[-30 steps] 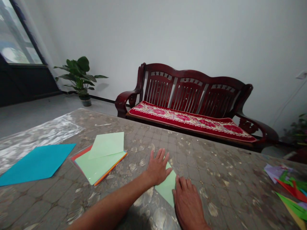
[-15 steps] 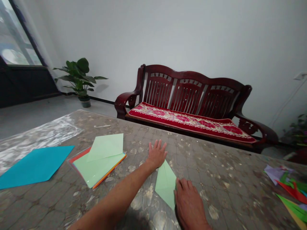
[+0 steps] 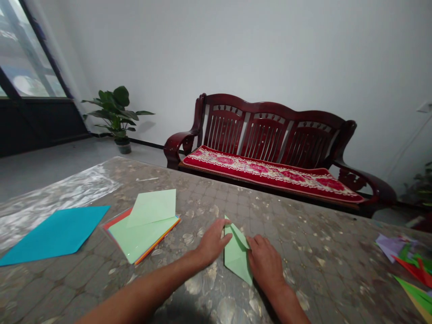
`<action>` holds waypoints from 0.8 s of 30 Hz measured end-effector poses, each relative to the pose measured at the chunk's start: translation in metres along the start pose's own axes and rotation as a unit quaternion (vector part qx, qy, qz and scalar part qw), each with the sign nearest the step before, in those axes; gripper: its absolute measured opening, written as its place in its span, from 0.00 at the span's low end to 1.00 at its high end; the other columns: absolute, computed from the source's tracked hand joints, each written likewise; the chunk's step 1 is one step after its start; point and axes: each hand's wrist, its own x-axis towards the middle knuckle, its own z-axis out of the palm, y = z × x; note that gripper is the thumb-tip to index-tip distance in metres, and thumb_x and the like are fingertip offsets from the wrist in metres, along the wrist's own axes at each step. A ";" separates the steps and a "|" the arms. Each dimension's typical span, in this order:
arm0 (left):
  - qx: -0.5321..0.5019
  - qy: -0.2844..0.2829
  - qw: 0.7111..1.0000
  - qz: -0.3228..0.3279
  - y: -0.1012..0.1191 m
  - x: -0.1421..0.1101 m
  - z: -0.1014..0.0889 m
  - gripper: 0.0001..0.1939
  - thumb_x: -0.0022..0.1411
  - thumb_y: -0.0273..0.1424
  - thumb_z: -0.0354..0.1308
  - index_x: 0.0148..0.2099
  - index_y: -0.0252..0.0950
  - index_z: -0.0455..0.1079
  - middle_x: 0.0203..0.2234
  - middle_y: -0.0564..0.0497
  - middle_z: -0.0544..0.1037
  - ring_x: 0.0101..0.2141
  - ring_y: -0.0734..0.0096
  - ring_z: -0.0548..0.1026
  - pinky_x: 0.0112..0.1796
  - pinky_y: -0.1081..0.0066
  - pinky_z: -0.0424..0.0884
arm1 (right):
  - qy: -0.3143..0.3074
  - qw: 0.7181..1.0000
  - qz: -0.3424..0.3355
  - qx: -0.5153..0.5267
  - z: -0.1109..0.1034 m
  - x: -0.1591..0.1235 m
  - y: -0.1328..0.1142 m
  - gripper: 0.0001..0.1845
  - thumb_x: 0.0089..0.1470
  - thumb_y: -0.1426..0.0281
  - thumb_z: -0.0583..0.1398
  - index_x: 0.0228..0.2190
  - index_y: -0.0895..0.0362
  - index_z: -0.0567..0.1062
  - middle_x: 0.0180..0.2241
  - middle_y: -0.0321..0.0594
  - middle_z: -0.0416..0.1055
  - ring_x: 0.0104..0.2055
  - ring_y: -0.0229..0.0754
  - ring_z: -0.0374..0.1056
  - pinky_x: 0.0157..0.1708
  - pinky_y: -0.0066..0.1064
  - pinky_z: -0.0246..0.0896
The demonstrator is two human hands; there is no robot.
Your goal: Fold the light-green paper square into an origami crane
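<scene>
Paper [image 3: 236, 258], folded, points its narrow tip far and slightly left, long axis slanting near-right; left hand [image 3: 213, 240] pinches its left edge, right hand [image 3: 267, 261] grasps its right corner.

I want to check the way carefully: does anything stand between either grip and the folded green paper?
Nothing visible does: the left grip touches the folded green paper near its far tip, and the right grip touches its right edge.

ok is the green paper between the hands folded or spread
Folded: the green paper shows a flap along its upper right side, near the right hand.
</scene>
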 end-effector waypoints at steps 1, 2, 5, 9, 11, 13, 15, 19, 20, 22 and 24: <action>0.004 -0.005 1.000 0.007 0.006 -0.005 -0.001 0.16 0.60 0.31 0.54 0.51 0.36 0.67 0.46 0.46 0.75 0.48 0.63 0.73 0.52 0.63 0.69 | 0.006 1.000 0.011 0.013 0.003 0.002 0.001 0.11 0.55 0.78 0.58 0.36 0.53 0.77 0.33 0.39 0.73 0.37 0.44 0.68 0.35 0.31 0.55; 0.023 -0.012 1.000 0.016 0.012 -0.009 -0.001 0.16 0.58 0.33 0.57 0.49 0.37 0.68 0.46 0.46 0.75 0.49 0.60 0.72 0.52 0.60 0.68 | 0.014 0.999 0.025 0.028 0.005 0.003 0.002 0.10 0.56 0.77 0.57 0.34 0.53 0.77 0.32 0.39 0.73 0.37 0.42 0.69 0.35 0.30 0.55; 0.094 -0.017 0.995 0.030 0.026 -0.015 -0.001 0.28 0.48 0.40 0.68 0.51 0.37 0.68 0.54 0.41 0.69 0.54 0.50 0.66 0.56 0.53 0.62 | 0.039 0.994 0.071 0.070 0.011 0.005 0.005 0.12 0.59 0.76 0.55 0.33 0.53 0.77 0.30 0.38 0.74 0.34 0.40 0.70 0.33 0.28 0.55; 0.182 -0.049 0.982 0.024 0.036 -0.011 0.004 0.32 0.47 0.42 0.69 0.53 0.38 0.68 0.57 0.39 0.65 0.55 0.45 0.65 0.54 0.52 0.63 | 0.079 0.984 0.092 0.132 0.015 0.003 0.006 0.15 0.60 0.74 0.52 0.37 0.53 0.78 0.31 0.38 0.75 0.34 0.39 0.71 0.34 0.27 0.57; 0.227 -0.065 0.971 0.024 0.041 -0.004 0.007 0.29 0.51 0.39 0.66 0.55 0.40 0.66 0.56 0.39 0.66 0.53 0.46 0.67 0.52 0.52 0.65 | 0.089 0.979 0.096 0.157 0.016 0.002 0.006 0.16 0.61 0.72 0.51 0.38 0.53 0.78 0.31 0.38 0.75 0.34 0.39 0.72 0.35 0.27 0.58; 0.267 -0.083 0.960 0.021 0.045 0.004 0.010 0.25 0.55 0.33 0.63 0.56 0.41 0.66 0.52 0.40 0.70 0.50 0.47 0.69 0.48 0.54 0.67 | 0.096 0.975 0.101 0.173 0.017 0.002 0.005 0.17 0.61 0.70 0.50 0.39 0.54 0.78 0.32 0.40 0.76 0.34 0.40 0.72 0.36 0.27 0.61; 0.297 -0.096 0.950 0.009 0.047 0.012 0.011 0.21 0.59 0.26 0.57 0.55 0.40 0.67 0.48 0.40 0.73 0.48 0.49 0.71 0.45 0.57 0.69 | 0.108 0.971 0.108 0.186 0.018 0.003 0.005 0.18 0.60 0.70 0.50 0.43 0.54 0.77 0.38 0.42 0.78 0.38 0.41 0.73 0.40 0.29 0.63; 0.261 -0.103 0.960 -0.011 0.038 0.023 0.005 0.17 0.63 0.21 0.48 0.51 0.37 0.70 0.44 0.42 0.76 0.43 0.56 0.75 0.41 0.63 0.69 | 0.094 0.967 0.162 0.171 0.020 0.004 0.006 0.25 0.58 0.70 0.49 0.55 0.55 0.70 0.45 0.44 0.77 0.42 0.44 0.75 0.39 0.32 0.67; 0.227 -0.099 0.969 -0.025 0.032 0.025 0.002 0.17 0.64 0.22 0.48 0.51 0.38 0.70 0.42 0.43 0.77 0.42 0.58 0.76 0.40 0.65 0.69 | 0.079 0.968 0.179 0.157 0.020 0.004 0.007 0.27 0.58 0.70 0.50 0.58 0.56 0.67 0.43 0.45 0.78 0.39 0.45 0.75 0.35 0.33 0.67; 0.137 -0.055 0.988 -0.053 0.018 0.028 -0.006 0.17 0.62 0.21 0.50 0.50 0.39 0.71 0.40 0.47 0.79 0.41 0.63 0.76 0.41 0.69 0.68 | 0.060 0.969 0.204 0.125 0.022 0.004 0.009 0.30 0.58 0.70 0.51 0.61 0.57 0.62 0.38 0.46 0.78 0.33 0.47 0.75 0.30 0.34 0.65; 0.055 -0.016 0.994 -0.095 0.005 0.031 -0.012 0.18 0.58 0.20 0.53 0.50 0.37 0.72 0.35 0.49 0.80 0.38 0.65 0.77 0.39 0.71 0.67 | 0.076 0.974 0.191 0.096 0.022 0.005 0.011 0.31 0.57 0.72 0.52 0.62 0.59 0.60 0.37 0.47 0.78 0.32 0.48 0.74 0.30 0.35 0.65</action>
